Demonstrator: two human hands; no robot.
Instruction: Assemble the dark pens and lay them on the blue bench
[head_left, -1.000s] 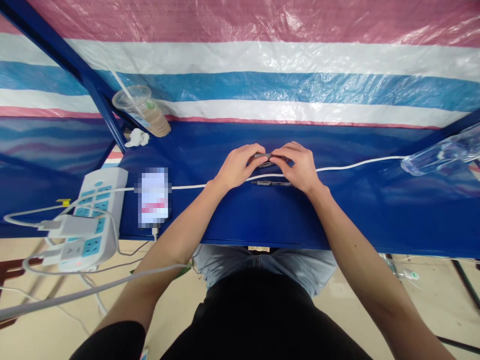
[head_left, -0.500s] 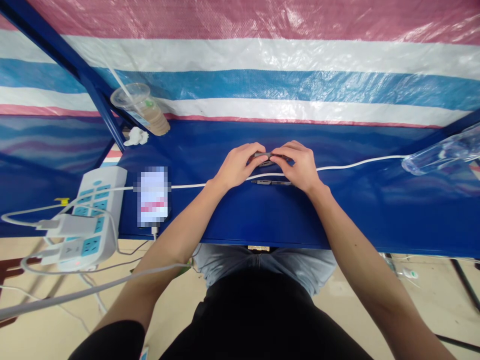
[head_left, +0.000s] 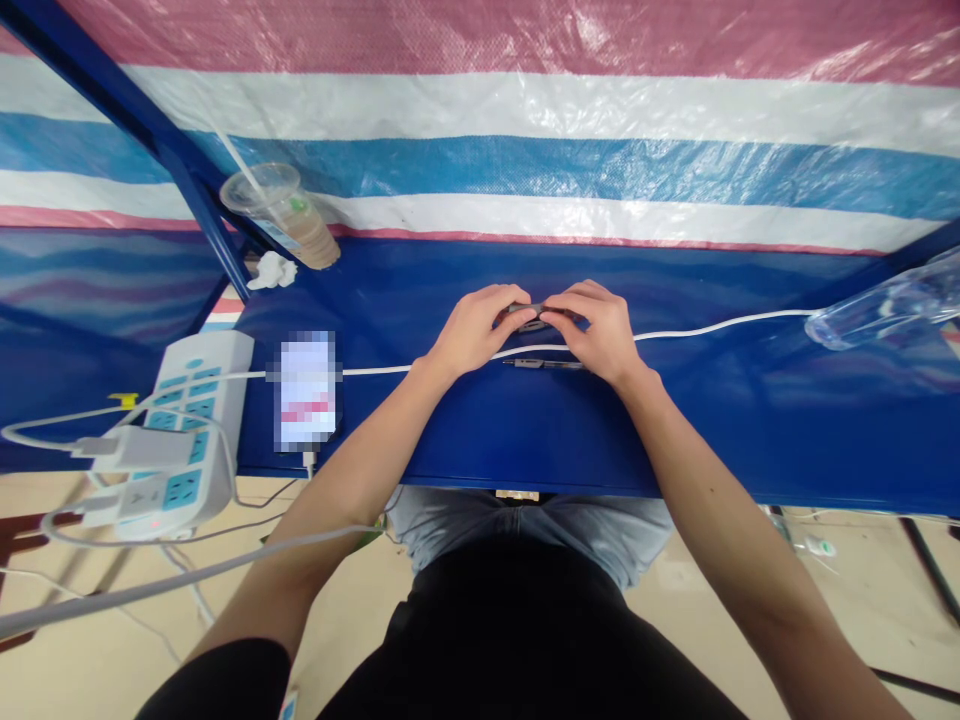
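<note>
A small dark grey object (head_left: pixel 534 312) lies between both hands in the middle of the blue table (head_left: pixel 480 430). My left hand (head_left: pixel 480 328) pinches its left end with curled fingers. My right hand (head_left: pixel 596 328) pinches its right end the same way. Most of the object is hidden by my fingers. A thin dark pen-like tool (head_left: pixel 541 364) lies on the table just in front of my hands. A white cable (head_left: pixel 712 328) runs across the table under my hands.
A phone (head_left: pixel 306 392) lies at the left, plugged in. A white power strip (head_left: pixel 176 440) with chargers hangs off the left edge. A plastic cup with a straw (head_left: pixel 289 218) stands at the back left beside crumpled paper (head_left: pixel 271 272). A clear bottle (head_left: pixel 885 308) lies at the right.
</note>
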